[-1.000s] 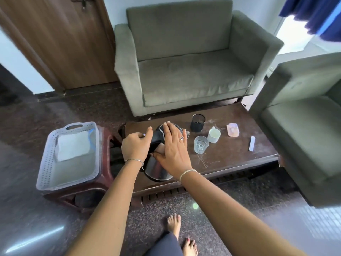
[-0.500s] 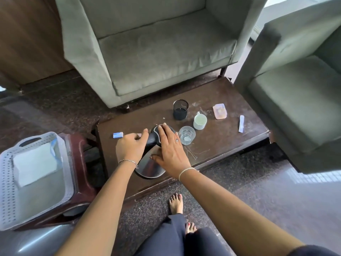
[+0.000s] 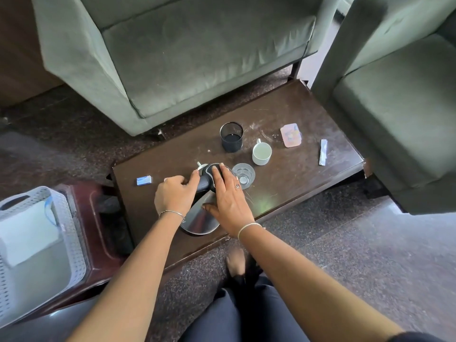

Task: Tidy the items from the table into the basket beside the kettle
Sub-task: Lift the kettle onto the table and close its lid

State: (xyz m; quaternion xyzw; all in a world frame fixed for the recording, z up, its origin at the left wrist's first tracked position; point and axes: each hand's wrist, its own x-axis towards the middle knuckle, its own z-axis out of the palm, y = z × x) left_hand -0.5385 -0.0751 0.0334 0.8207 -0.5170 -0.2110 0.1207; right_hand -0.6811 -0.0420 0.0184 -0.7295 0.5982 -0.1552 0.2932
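Observation:
A steel kettle (image 3: 201, 222) with a black handle stands at the near edge of the dark wooden table (image 3: 291, 193). My left hand (image 3: 176, 193) is closed around the kettle's handle. My right hand (image 3: 228, 198) lies flat on the kettle's lid and side, fingers spread. On the table sit a clear glass (image 3: 243, 175), a white cup (image 3: 262, 152), a black mesh holder (image 3: 231, 137), a pink packet (image 3: 291, 135), a white sachet (image 3: 323, 152) and a small blue packet (image 3: 144, 180). The white perforated basket (image 3: 74, 243) rests on a maroon stool (image 3: 98, 218) at the left, holding a white cloth (image 3: 27, 233).
A grey-green sofa (image 3: 197, 50) stands behind the table and a matching armchair (image 3: 399, 114) to its right. My bare foot (image 3: 235, 262) and dark trouser legs are on the speckled floor by the table's near edge.
The view has tilted further down and closer to the table. Both hands stay on the kettle, which has hardly moved. The basket has slid toward the left edge of view.

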